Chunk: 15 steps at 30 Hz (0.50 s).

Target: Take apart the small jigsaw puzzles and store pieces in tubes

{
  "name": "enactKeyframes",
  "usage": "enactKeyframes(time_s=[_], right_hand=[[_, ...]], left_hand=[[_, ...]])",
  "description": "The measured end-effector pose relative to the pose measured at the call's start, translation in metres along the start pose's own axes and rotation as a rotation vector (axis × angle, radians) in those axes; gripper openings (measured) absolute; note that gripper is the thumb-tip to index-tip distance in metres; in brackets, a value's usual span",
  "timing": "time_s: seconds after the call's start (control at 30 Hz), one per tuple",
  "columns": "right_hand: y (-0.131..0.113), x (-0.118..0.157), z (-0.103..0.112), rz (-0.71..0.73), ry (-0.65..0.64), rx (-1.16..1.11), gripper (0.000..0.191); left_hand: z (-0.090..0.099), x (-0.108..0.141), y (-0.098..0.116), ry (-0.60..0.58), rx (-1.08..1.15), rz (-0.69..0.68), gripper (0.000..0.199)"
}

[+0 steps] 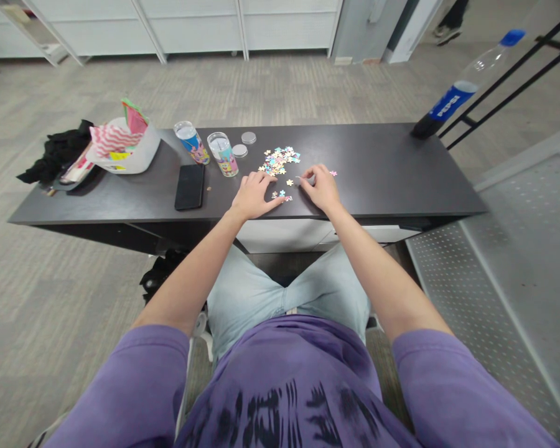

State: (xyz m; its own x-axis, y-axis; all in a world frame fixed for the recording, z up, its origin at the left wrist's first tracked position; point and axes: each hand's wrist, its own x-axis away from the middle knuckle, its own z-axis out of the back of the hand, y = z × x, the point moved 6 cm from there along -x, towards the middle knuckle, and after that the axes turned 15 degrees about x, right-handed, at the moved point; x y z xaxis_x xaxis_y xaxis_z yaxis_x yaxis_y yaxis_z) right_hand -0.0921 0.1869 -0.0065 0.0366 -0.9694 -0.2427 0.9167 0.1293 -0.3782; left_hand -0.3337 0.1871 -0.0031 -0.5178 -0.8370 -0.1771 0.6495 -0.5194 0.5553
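Note:
Small colourful jigsaw puzzle pieces [280, 160] lie in a loose heap on the dark desk [378, 168]. My left hand [256, 194] rests on the desk at the heap's near left side, fingers spread, with a few pieces [282, 195] beside its thumb. Thumb and forefinger of my right hand [321, 186] pinch a puzzle piece [298, 178], seen nearly edge-on. A single pale yellow piece [290, 183] lies between my hands. Just beyond my right hand is a pink piece [333, 173], partly hidden.
Two clear printed canisters [223, 155] [192, 143] stand left of the heap, near two round silver lids [239, 150] [249, 137]. A black phone [189, 186] lies in front. Further left is a white basket [142, 155]; a Pepsi bottle [448, 102] stands at the right back edge.

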Motion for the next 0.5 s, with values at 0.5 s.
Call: enactKeyframes(time_s=[0.5], right_hand=[[-0.0026,0.0091,0.0085,-0.079,0.043,0.132,0.028]], left_hand=[[0.0028,-0.0001,0.0043,-0.014,0.027,0.022,0.058]])
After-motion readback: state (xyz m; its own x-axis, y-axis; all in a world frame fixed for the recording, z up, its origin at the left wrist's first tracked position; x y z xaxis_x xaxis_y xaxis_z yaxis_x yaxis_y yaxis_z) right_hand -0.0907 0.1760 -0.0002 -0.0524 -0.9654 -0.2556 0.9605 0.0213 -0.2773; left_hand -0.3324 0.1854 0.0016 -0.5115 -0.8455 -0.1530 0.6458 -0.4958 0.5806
